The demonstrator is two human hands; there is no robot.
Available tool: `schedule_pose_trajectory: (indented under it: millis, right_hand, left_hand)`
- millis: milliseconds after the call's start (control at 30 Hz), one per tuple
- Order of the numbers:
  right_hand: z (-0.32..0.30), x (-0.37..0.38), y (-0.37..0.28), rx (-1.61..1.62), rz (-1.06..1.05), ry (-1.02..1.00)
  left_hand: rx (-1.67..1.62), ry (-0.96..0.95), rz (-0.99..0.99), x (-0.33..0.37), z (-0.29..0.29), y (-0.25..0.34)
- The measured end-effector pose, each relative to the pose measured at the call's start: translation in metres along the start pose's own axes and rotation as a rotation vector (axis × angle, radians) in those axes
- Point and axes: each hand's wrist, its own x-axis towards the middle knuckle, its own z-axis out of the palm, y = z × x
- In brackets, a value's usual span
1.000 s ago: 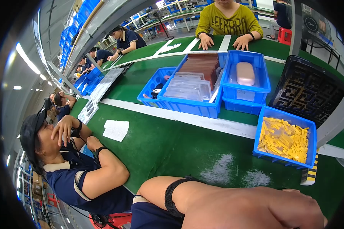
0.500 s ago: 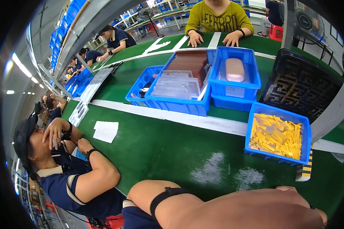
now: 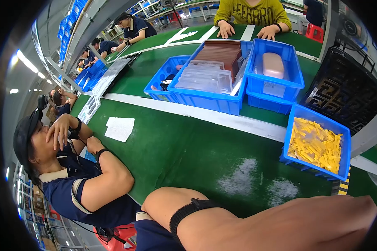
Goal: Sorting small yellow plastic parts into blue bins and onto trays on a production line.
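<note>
My left arm [image 3: 226, 224] reaches in along the near edge of the green work surface [image 3: 188, 154], with a black band around the wrist. Very close to the camera, the back of my left hand [image 3: 310, 226] fills the lower right. Its bent knuckles point right and its fingers are hidden, so I cannot tell whether it holds anything. Beyond the knuckles, the nearest thing is a blue bin [image 3: 287, 146] full of small yellow pieces [image 3: 316, 144]. My right hand is not in view.
Blue bins hold clear plastic cases [image 3: 205, 77], brown sheets [image 3: 218, 54] and a pink rounded case [image 3: 273, 65]. A black patterned tray [image 3: 343, 90] leans at right. White paper [image 3: 119, 129] lies at left. A person [image 3: 79, 175] sits at left; another person's hands [image 3: 226, 29] rest opposite.
The whole view has shifted, so the bins appear farther right and slightly higher. My left hand now extends farther right in the picture, and its fingers have passed out of sight.
</note>
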Motion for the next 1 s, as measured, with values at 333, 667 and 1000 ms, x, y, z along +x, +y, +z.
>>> schedule_pose_trajectory:
  millis: [333,667,1000]
  right_hand:
    - [-0.001,-0.02,0.016,0.024,-0.005,0.029]
    - [-0.01,-0.015,-0.002,0.025,0.119,-0.082]
    - [0.003,-0.038,0.047,0.106,0.071,0.041]
  left_hand:
    - [-0.719,0.17,0.151,0.014,-0.017,-0.01]
    - [-1.114,0.412,0.39,0.026,0.013,-0.017]
    - [-1.167,0.756,0.771,0.051,0.049,-0.036]
